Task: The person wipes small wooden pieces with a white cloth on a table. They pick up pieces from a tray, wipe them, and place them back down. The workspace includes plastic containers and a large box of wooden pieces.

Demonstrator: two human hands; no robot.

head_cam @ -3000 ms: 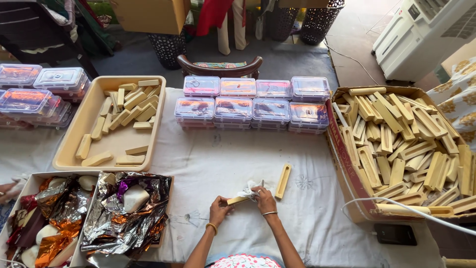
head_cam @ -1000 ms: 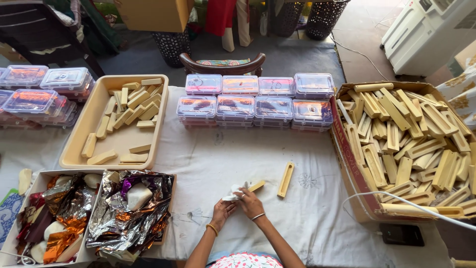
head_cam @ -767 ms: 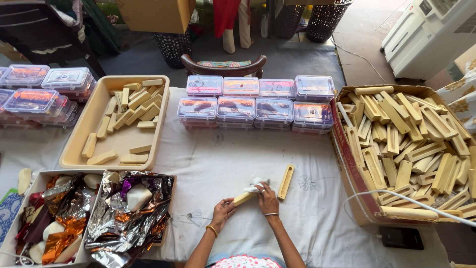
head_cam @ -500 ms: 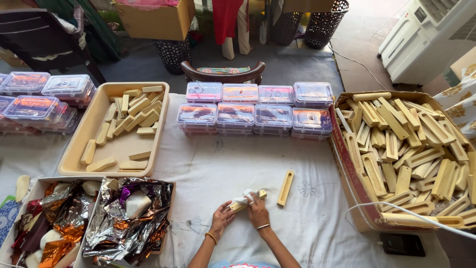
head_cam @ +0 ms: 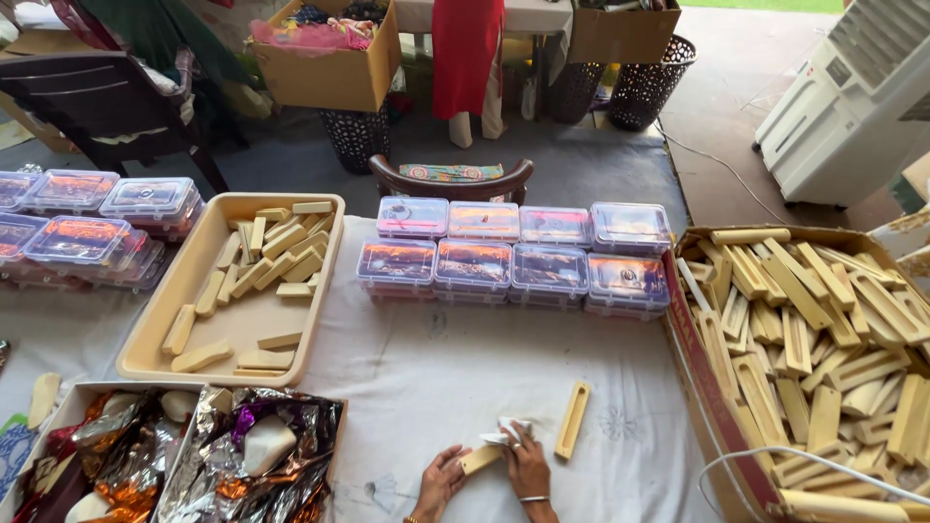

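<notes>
- Head view: the left hand (head_cam: 438, 481) is closed on the near end of a small wooden piece (head_cam: 480, 458), held low over the tabletop (head_cam: 465, 368), at the bottom edge of the pic.
- The right hand (head_cam: 528, 465) is closed on a white cloth (head_cam: 511, 431), which is pressed on the far end of the same piece.
- Step in hand, as judged: the piece is being wiped w/ the cloth.
- A slotted wooden bar (head_cam: 572, 420) is laid just right of the hands, apart from them.
- Approx. behind: rows of clear plastic boxes (head_cam: 513, 252). On the left, a beige tray (head_cam: 325, 281) w/ more blocks; on the right, a cardboard box (head_cam: 702, 387) full of bars.
- Crumpled foil wrappers (head_cam: 242, 446) are seen bottom left.
- Next move, as judged: a firm hold by the left hand is called for, so that the piece is not pushed away by the cloth.
</notes>
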